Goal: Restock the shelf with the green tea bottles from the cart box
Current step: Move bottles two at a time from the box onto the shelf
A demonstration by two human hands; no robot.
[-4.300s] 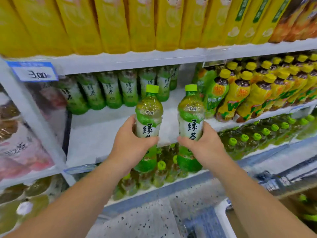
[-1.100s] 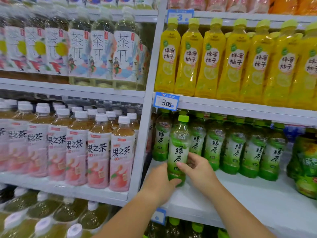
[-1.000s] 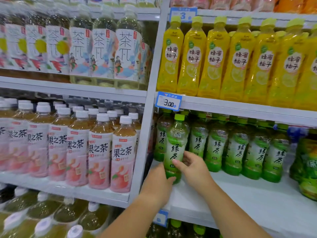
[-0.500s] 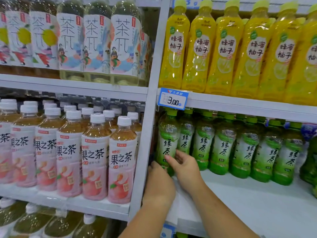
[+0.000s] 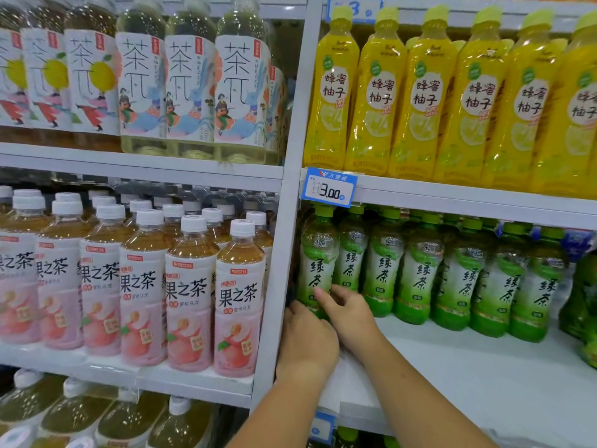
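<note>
A green tea bottle (image 5: 318, 263) with a green cap stands upright at the left end of the row of several green tea bottles (image 5: 458, 279) at the back of the white shelf (image 5: 468, 376). My right hand (image 5: 350, 315) grips its lower part from the right, with fingers across the label's bottom. My left hand (image 5: 307, 339) holds its base from the left, beside the shelf's upright post (image 5: 286, 253), which hides the fingertips. The cart box is out of view.
A blue 3.00 price tag (image 5: 329, 188) hangs on the shelf edge above the row. Yellow honey-pomelo bottles (image 5: 426, 98) fill the shelf above. Peach tea bottles (image 5: 193, 295) stand in the left bay. More green bottles (image 5: 581, 295) sit at the far right.
Earlier each hand held one bottle. Over the last second both hands have pushed a single bottle back and left into the row's left end, where it now stands.
</note>
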